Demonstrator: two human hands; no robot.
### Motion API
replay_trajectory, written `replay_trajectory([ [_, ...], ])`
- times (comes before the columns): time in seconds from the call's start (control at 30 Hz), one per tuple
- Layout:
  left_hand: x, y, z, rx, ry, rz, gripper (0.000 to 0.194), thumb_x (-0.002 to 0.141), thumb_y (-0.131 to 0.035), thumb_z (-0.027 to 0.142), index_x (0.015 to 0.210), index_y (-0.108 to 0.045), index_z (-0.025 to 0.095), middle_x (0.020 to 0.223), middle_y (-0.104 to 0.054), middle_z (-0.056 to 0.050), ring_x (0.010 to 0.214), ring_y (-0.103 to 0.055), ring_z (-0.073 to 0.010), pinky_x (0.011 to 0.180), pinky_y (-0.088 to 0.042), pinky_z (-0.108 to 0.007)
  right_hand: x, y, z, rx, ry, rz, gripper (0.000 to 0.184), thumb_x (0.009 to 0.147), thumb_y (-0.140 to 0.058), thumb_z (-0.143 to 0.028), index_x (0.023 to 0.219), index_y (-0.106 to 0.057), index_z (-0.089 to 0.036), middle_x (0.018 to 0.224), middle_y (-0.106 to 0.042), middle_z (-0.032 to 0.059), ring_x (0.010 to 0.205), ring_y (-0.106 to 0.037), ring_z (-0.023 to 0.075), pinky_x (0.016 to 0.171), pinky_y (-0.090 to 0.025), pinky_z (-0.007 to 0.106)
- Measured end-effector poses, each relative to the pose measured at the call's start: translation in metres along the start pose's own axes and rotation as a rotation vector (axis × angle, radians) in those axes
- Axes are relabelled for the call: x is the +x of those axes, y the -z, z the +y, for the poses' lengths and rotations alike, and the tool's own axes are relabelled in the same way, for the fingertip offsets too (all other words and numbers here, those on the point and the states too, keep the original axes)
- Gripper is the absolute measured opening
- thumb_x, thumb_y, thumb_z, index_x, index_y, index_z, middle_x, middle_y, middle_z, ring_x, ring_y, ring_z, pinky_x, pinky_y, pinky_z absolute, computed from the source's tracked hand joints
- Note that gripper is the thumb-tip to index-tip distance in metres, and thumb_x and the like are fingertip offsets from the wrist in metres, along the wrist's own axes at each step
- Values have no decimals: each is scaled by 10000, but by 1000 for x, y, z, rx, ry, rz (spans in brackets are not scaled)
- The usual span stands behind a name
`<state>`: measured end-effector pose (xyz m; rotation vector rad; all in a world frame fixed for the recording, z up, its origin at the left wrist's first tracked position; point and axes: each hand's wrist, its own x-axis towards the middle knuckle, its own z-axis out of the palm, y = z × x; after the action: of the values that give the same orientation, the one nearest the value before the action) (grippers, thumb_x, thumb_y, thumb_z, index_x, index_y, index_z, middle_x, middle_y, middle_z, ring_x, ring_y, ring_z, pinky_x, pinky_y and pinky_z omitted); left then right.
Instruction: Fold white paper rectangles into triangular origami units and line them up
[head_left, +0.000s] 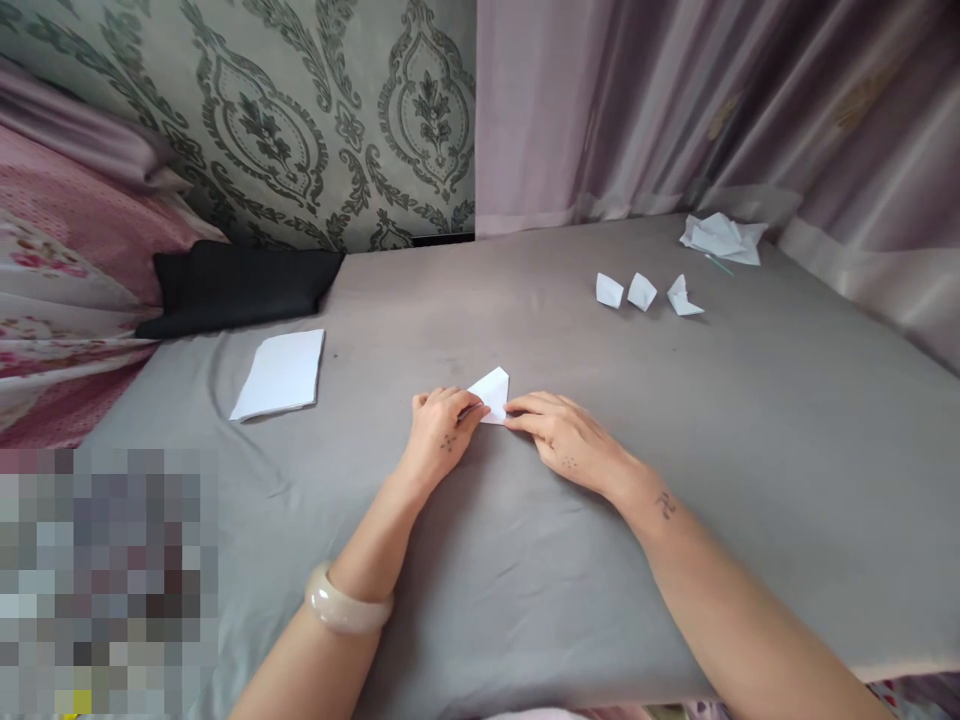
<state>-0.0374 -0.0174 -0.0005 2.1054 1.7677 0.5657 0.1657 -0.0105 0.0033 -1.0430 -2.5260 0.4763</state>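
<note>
A small folded sheet of white paper (495, 390) lies on the grey cloth between my two hands. My left hand (444, 425) pinches its left side, thumb and forefinger closed on the paper. At the paper's right edge, my right hand (559, 430) has thumb and fingertips pressed together on the fold. Part of the paper's left side is hidden by my left fingers. Three small folded paper pieces, one of them a pointed shape (682, 297), stand in a row farther back on the right.
A stack of white paper (283, 375) lies to the left, before a folded black cloth (240, 285). Crumpled white paper (724, 238) sits at the back right, with a thin light-blue stick (718, 264) beside it. Curtains hang at the right and left edges.
</note>
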Motion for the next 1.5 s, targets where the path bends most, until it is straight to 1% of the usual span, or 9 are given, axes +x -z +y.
replay_trajectory([
  [0.13, 9, 1, 2, -66, 64, -11, 183, 863, -552, 325, 787, -678, 216, 832, -709, -10, 835, -611, -193, 896, -294, -383, 1, 0, 0, 13, -16, -11, 478, 832, -402, 16, 1085, -689, -270, 1191, -646, 1, 1094, -564, 166, 917, -464, 359],
  [0.27, 15, 4, 3, -132, 134, -49, 176, 821, -591, 332, 736, -690, 213, 727, -702, 5, 729, -612, -175, 881, -333, -370, 0, 1, 1, 27, -27, -19, 501, 815, -390, 26, 1085, -685, -276, 1197, -644, 4, 1095, -568, 166, 920, -462, 366],
  [0.37, 18, 7, 4, -147, 142, -86, 168, 813, -594, 319, 734, -691, 207, 700, -697, 3, 702, -603, -169, 850, -359, -350, 0, 2, 0, 45, -37, -15, 513, 801, -378, 33, 1104, -666, -265, 1175, -654, 10, 1074, -578, 168, 905, -468, 358],
  [0.53, 18, 8, 2, -151, 131, -118, 194, 820, -573, 326, 722, -690, 206, 693, -689, 10, 692, -587, -164, 892, -337, -374, -1, 3, 0, 69, -49, -23, 579, 796, -357, 35, 1217, -595, -284, 1179, -651, 3, 1049, -583, 166, 900, -464, 355],
  [0.73, 19, 3, -1, -146, 117, -103, 198, 828, -573, 334, 739, -693, 203, 682, -680, 5, 721, -588, -175, 907, -314, -399, -3, 0, -2, -7, -5, -45, 548, 856, -382, -5, 1219, -607, -349, 1225, -609, 0, 1079, -534, 169, 919, -441, 368],
  [0.93, 12, 5, -2, -73, 88, -51, 208, 840, -567, 367, 756, -659, 200, 774, -685, -20, 861, -585, -221, 895, -291, -411, -1, -2, -8, -35, -62, -54, 509, 871, -389, -19, 1194, -630, -329, 1185, -608, 15, 1064, -514, 177, 910, -428, 358],
  [1.13, 7, 8, -3, -46, 130, -24, 144, 843, -544, 280, 773, -638, 198, 782, -685, -22, 859, -584, -214, 888, -288, -408, 0, -3, -9, -47, -71, -47, 480, 888, -391, -30, 1174, -645, -320, 1170, -612, 16, 1052, -510, 181, 889, -431, 353],
  [1.4, 8, 2, -6, -3, 110, -15, 173, 873, -516, 289, 774, -616, 190, 802, -684, -25, 838, -575, -210, 843, -286, -396, 3, -3, -7, -54, -8, -8, 430, 887, -404, -31, 1118, -680, -266, 1123, -625, 45, 1093, -514, 188, 947, -430, 380],
  [1.5, 9, 1, -5, 23, 130, -8, 156, 861, -538, 288, 768, -614, 189, 807, -691, -27, 844, -582, -217, 825, -285, -392, 4, -5, -6, -57, 26, 1, 439, 872, -393, -8, 1109, -678, -243, 1183, -609, 45, 1131, -516, 183, 1008, -410, 392],
])
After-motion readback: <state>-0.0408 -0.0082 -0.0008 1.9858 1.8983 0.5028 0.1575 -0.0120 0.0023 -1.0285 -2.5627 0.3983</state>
